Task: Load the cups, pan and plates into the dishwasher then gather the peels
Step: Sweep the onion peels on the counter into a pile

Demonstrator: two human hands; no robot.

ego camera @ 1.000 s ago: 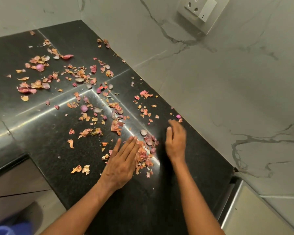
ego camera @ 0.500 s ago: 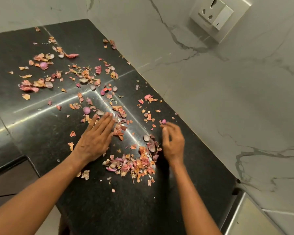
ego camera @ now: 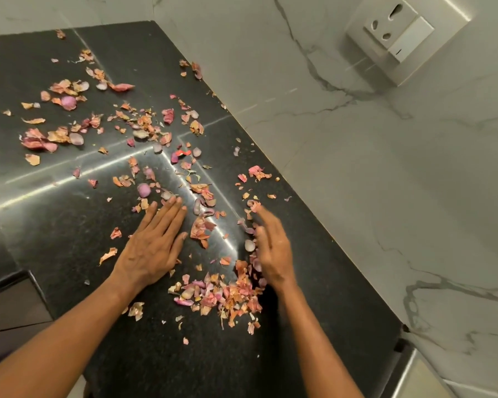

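Head view looks down on a polished black speckled stone countertop (ego camera: pixel 78 214) set into a corner of white grey-veined marble wall (ego camera: pixel 385 182), with dry pink and orange onion peels (ego camera: pixel 144 124) scattered across most of it. The person's left hand (ego camera: pixel 153 245) lies palm down and flat on the counter, fingers straight and close together, holding nothing; its fingertips touch a few scraps just below a small round purple onion piece (ego camera: pixel 143 190). The right hand (ego camera: pixel 270 248) stands on its outer edge near the wall side, fingers straight and loosely spread (somewhat blurred), gripping nothing, its palm turned toward the left hand and its inner side touching peels. A gathered heap of peels (ego camera: pixel 227 294) sits between the two wrists, nearest the right one. A larger curled peel (ego camera: pixel 200 228) lies between the two hands. More peels lie thinly toward the far left of the counter and along the wall edge. A white wall socket with a switch (ego camera: pixel 400 33) is mounted on the marble at upper right
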